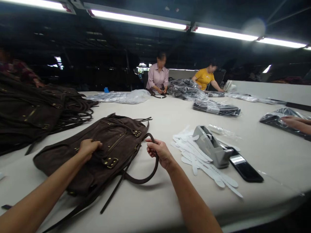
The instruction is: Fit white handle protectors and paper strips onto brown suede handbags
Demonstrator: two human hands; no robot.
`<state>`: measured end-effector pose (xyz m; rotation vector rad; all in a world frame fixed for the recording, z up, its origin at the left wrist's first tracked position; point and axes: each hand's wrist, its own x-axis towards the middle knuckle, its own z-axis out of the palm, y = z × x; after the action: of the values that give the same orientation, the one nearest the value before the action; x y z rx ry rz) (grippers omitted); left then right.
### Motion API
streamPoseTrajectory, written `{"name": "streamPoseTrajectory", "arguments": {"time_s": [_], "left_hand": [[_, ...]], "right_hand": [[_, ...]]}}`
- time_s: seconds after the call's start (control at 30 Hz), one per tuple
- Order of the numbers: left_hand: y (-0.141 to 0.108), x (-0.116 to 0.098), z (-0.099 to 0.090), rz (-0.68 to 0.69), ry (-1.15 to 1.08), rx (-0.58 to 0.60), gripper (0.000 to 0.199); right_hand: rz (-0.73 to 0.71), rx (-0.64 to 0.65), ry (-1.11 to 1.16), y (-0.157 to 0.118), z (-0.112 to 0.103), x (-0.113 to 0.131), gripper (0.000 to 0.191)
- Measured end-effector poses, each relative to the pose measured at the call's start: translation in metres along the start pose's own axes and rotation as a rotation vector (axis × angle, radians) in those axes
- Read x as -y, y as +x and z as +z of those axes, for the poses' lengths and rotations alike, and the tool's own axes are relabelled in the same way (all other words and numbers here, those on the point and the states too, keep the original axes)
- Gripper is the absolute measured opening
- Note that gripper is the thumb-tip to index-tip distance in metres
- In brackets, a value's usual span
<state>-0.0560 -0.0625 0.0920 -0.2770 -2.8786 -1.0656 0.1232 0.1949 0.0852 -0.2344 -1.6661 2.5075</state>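
A dark brown handbag (97,142) with brass buckles and a front zipper lies flat on the pale table. My left hand (88,149) rests on its front panel, fingers curled closed around part of a handle; the grip is partly hidden. To the right of the bag, my right hand (160,153) has its fingers bent around the other rounded handle (145,179), which loops out over the table. Thin dark straps hang from the bag's near side and trail toward the table's front.
Right of the bag are white cut strips (194,152), a grey tape dispenser (211,147) and a black phone (245,165). More brown bags (31,110) pile up at left. Plastic-wrapped bags (216,107) and co-workers (157,76) are beyond; another person's hands (293,122) reach in from the right.
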Motion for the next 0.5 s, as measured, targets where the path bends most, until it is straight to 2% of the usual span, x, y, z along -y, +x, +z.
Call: {"name": "streamPoseTrajectory", "arguments": {"time_s": [0.07,0.13,0.2,0.3,0.37,0.43,0.5], "left_hand": [[-0.015,-0.026,0.003,0.04,-0.153,-0.024,0.046],[-0.036,-0.06,0.01,0.124,-0.294,0.033,0.052],[-0.06,-0.094,0.022,0.276,-0.403,0.19,0.048],[-0.1,-0.129,0.049,0.549,-0.306,0.407,0.038],[-0.123,-0.134,0.068,0.614,-0.185,0.547,0.039],[-0.141,-0.126,0.084,0.604,-0.086,0.682,0.042],[-0.15,-0.11,0.098,0.603,-0.02,0.709,0.036]], "right_hand": [[0.003,-0.008,-0.014,0.0,0.002,-0.001,0.039],[-0.008,-0.018,-0.034,0.0,0.006,-0.002,0.037],[-0.034,-0.044,-0.007,0.0,0.01,-0.003,0.037],[-0.029,-0.145,0.118,0.002,0.008,-0.002,0.036],[0.038,-0.192,0.239,0.004,0.001,0.003,0.036],[0.108,-0.22,0.395,0.006,-0.008,0.011,0.046],[0.136,-0.248,0.552,0.007,-0.015,0.017,0.055]]}}
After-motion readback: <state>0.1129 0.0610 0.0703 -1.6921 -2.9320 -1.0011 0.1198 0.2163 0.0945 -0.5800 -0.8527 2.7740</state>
